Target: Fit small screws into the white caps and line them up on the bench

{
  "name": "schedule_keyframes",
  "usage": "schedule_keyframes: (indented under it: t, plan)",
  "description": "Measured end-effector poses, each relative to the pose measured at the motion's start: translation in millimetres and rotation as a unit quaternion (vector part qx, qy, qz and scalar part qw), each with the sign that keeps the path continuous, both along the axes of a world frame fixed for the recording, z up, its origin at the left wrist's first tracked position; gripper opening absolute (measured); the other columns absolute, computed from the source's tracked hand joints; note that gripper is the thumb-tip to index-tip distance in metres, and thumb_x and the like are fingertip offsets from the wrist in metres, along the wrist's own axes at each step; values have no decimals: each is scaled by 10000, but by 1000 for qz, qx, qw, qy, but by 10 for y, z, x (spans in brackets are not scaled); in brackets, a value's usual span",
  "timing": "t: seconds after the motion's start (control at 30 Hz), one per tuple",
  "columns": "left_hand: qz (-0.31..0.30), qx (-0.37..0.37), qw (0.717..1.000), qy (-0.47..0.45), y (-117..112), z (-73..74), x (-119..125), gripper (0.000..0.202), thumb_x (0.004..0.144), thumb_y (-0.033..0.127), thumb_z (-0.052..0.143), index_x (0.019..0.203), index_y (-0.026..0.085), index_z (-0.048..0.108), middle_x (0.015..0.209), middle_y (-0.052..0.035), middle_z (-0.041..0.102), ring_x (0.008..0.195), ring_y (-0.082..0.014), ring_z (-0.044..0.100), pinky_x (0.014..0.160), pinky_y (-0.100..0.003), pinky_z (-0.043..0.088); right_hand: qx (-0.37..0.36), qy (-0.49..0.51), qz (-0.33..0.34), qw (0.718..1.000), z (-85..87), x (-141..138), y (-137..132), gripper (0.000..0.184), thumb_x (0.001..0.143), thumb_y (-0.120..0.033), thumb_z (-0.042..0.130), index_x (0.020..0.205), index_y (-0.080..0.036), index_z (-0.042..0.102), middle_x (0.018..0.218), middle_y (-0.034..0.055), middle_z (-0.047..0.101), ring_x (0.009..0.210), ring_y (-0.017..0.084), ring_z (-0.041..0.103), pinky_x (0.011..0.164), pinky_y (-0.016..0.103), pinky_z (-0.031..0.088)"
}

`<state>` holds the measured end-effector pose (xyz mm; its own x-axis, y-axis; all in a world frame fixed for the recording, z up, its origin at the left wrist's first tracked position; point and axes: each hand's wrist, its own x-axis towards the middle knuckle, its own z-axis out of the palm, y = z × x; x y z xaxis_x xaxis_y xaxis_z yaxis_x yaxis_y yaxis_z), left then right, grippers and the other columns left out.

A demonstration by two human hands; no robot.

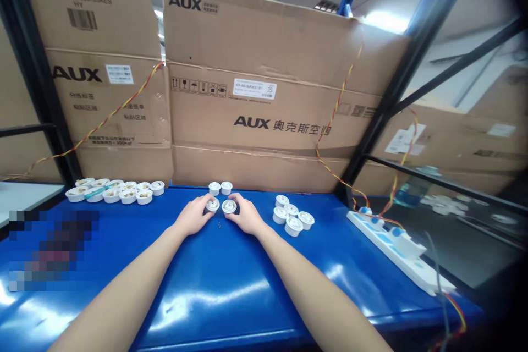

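Note:
My left hand [194, 214] is closed around the side of a small round white cup [213, 205]. Beside it, my right hand [246, 216] grips a matching small white cup [229, 206] between thumb and fingers. The two cups are side by side near the far part of the blue tabletop [214, 280]. Just behind them stand two more white cups [214, 188], close together. A tiny dark piece [219, 225] lies on the surface in front of the hands. What the held cups contain is too small to make out.
Several white cups [293, 225] are grouped at the right. At the back left, rows of white cups [111, 194] hold brownish bits. A white power strip [396, 253] lies along the right edge. Cardboard sheets [264, 93] wall off the back; twisted red-yellow wires [336, 104] hang there.

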<state>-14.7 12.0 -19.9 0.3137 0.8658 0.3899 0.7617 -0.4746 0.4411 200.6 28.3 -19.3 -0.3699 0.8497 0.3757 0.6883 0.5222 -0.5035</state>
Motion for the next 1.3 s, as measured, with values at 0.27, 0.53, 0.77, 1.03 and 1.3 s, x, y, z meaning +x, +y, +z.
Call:
schedule_keyframes:
  t: [0.27, 0.53, 0.77, 1.03, 1.3]
  plan:
    - [-36, 113, 990, 75, -65, 161, 45, 444, 771, 96, 516, 1188, 247, 537, 1217, -55, 587, 1114, -240, 525, 951, -367, 415, 126, -121, 88, 981, 254, 21, -115, 461, 718, -36, 570, 1133, -235, 595, 1153, 45, 595, 1059, 220, 464, 946, 357, 365]
    - [-63, 144, 979, 131, -68, 225, 14, 337, 835, 119, 494, 1114, 274, 601, 1179, -38, 610, 1098, -235, 505, 907, -380, 393, 105, -149, 118, 976, 279, -5, -140, 440, 749, -37, 526, 1119, -256, 620, 1180, 28, 600, 1067, 215, 474, 937, 352, 365]
    - [-65, 154, 973, 158, -78, 244, -25, 367, 837, 93, 466, 1122, 280, 602, 1175, -28, 610, 1070, -230, 503, 881, -368, 373, 114, -151, 97, 977, 281, 33, -120, 405, 739, -44, 530, 1081, -240, 621, 1136, 21, 631, 1011, 209, 495, 909, 336, 361]
    - [-83, 131, 971, 179, -59, 252, -23, 361, 875, 123, 420, 1114, 304, 619, 1184, -29, 610, 1068, -224, 503, 903, -369, 355, 69, -105, -36, 991, 225, 78, -110, 434, 745, -181, 630, 1169, -233, 549, 1092, 60, 614, 1030, 236, 518, 893, 327, 381]
    - [-85, 121, 976, 159, -27, 243, -61, 339, 876, 143, 427, 1082, 317, 633, 1167, -18, 623, 1069, -217, 515, 934, -372, 351, 41, -101, -24, 994, 150, 63, -99, 460, 765, -301, 669, 1197, -233, 526, 1043, 65, 613, 1014, 227, 533, 864, 310, 394]
